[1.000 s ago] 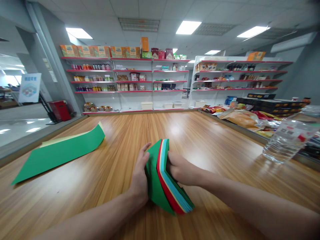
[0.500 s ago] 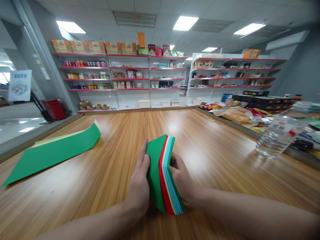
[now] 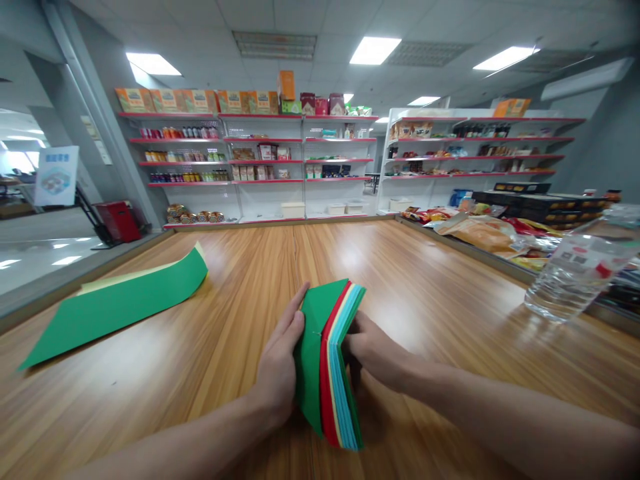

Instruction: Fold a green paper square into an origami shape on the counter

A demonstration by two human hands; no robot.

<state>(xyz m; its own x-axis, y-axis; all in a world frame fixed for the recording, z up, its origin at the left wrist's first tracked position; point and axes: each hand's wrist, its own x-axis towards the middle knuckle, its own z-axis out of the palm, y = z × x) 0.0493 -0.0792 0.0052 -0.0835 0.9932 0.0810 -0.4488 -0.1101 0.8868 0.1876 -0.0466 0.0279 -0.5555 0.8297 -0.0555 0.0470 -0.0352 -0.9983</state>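
Between my hands stands a bent stack of folded coloured paper [image 3: 313,353], green outside with red, cream and light blue layers along its edge. A small pale thread or staple shows on its green face. My left hand [image 3: 280,357] grips the stack's left side, thumb on the green face and fingers stretched behind it. On the other side my right hand [image 3: 373,347] presses against the back of the stack near the bend; its fingertips are partly hidden. A long green paper strip [image 3: 120,307], pale yellow underneath and curled at its far end, lies on the table to the left.
The wooden table [image 3: 240,267] has a raised rim. A clear water bottle [image 3: 570,280] stands at the right. Beyond it are snack packets [image 3: 480,233] and black boxes [image 3: 545,207]. Stocked shelves [image 3: 260,160] line the back, and a red box [image 3: 117,221] stands left on the floor.
The paper stack bends more sharply at its middle, its top leaning right and its bottom lower. My right hand has shifted slightly right. The whole view has moved a little.
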